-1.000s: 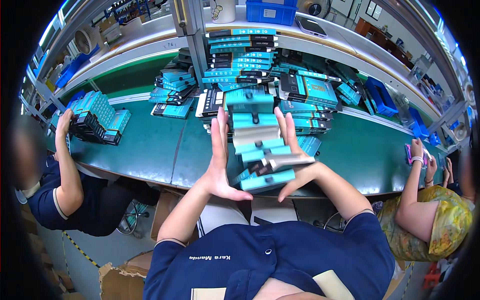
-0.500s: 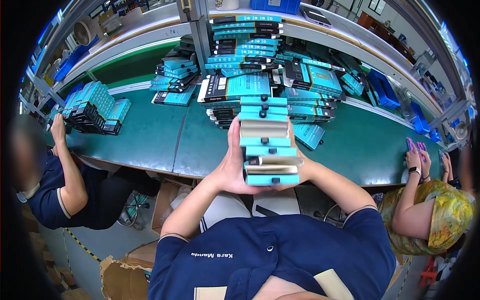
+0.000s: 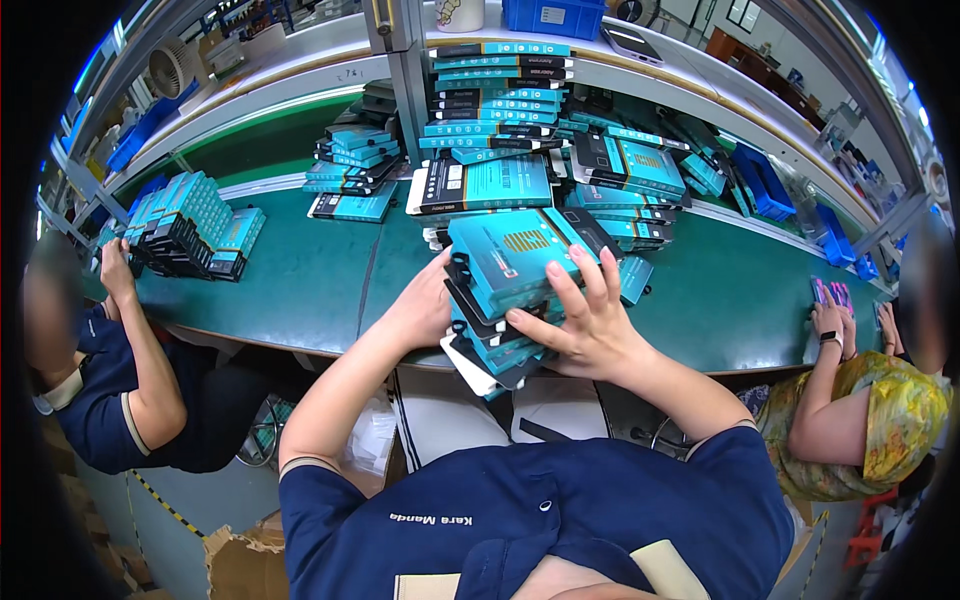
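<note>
Between both hands (image 3: 608, 342) lie rectangular boxes (image 3: 512, 256) — smooth-faced, skewed; beyond, glossy tabletop (image 3: 720, 295).

The person's bare left forearm (image 3: 350, 375) is slanting up and rightward from the lower left of the frame. The bare left hand (image 3: 424, 308) is angling inward just left of centre, its fingers being mostly hidden. The bare right forearm (image 3: 685, 388) is slanting up and leftward from the lower right. The bare right hand (image 3: 602, 338) is showing its back right of centre, its fingers (image 3: 568, 292) standing apart and pointing upward, its thumb (image 3: 537, 330) pointing left.
</note>
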### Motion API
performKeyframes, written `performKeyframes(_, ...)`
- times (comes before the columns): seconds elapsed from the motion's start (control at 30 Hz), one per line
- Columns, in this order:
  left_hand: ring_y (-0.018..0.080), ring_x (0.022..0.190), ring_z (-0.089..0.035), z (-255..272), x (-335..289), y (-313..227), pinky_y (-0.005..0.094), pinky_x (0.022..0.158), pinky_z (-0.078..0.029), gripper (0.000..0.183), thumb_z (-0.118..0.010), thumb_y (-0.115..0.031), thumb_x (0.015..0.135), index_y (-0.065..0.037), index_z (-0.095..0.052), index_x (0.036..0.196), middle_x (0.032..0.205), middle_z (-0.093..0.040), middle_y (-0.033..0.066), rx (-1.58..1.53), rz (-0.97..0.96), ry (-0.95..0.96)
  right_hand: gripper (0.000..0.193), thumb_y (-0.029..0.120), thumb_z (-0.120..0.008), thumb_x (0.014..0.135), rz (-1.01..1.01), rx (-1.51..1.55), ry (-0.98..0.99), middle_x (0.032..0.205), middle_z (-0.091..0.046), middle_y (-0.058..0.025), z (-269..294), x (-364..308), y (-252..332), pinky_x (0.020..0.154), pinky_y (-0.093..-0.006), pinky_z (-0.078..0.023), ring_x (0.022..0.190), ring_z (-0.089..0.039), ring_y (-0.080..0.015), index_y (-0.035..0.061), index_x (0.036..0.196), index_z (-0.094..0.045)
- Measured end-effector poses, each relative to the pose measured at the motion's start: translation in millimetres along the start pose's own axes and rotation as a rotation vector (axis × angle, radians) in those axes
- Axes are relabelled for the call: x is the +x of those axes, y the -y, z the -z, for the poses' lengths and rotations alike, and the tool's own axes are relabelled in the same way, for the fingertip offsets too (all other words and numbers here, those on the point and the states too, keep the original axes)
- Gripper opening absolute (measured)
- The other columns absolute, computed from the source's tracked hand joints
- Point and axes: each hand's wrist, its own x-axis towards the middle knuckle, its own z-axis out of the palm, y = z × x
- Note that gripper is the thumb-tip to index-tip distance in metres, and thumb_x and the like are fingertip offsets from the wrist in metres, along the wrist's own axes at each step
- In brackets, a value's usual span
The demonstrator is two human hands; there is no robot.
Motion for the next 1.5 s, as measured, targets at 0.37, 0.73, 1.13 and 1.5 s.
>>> performKeyframes(0.37, 0.0354, 0.074, -0.065, 56, -42, 9, 0.0438, 0.068, -0.050, 0.014, -0.058, -0.007, 0.086, 0.001, -0.064, 0.095, 0.076, -0.065, 0.0189, 0.039, 0.624, -0.163, 0.088, 0.061, -0.072, 0.064, -0.160, -0.327, 0.111, 0.154, -0.023, -0.0164, -27, 24, 29, 0.114, -0.0578, 0.000, 0.142, -0.016, -0.0413, 0.0368, 0.143, -0.042)
performKeyframes(0.73, 0.0494, 0.142, -0.012, -23, -48, -36, 0.0631, 0.112, -0.010, 0.128, -0.087, -0.041, 0.062, -0.009, 0.000, 0.152, 0.153, -0.012, 0.0289, 0.437, 0.290, -0.391, 0.098, 0.057, -0.076, 0.061, -0.218, -0.185, 0.097, 0.157, -0.022, -0.0148, -18, 6, 29, 0.113, -0.0602, 0.005, 0.146, -0.010, -0.0379, 0.0356, 0.147, -0.035)
performKeyframes(1.13, 0.0467, 0.130, -0.040, -27, -26, -42, 0.0564, 0.108, -0.029, 0.141, -0.090, -0.034, 0.061, 0.007, 0.016, 0.145, 0.141, -0.036, 0.0350, 0.067, 0.666, -0.291, 0.132, 0.029, -0.093, 0.054, -0.566, 0.027, -0.251, 0.149, -0.023, -0.0323, -17, -13, 17, 0.111, -0.0609, -0.020, 0.142, -0.018, -0.0456, 0.0158, 0.153, -0.006)
performKeyframes(1.5, 0.0397, 0.144, -0.020, -41, -4, -48, 0.0393, 0.115, -0.024, 0.129, -0.091, -0.030, 0.060, -0.003, -0.004, 0.152, 0.154, -0.005, 0.0322, -0.148, 0.578, -0.448, 0.136, 0.014, -0.091, 0.057, -0.669, 0.310, -0.153, 0.147, -0.025, -0.0340, -31, -22, -3, 0.106, -0.0465, -0.037, 0.131, -0.038, -0.0472, 0.0052, 0.150, 0.008)
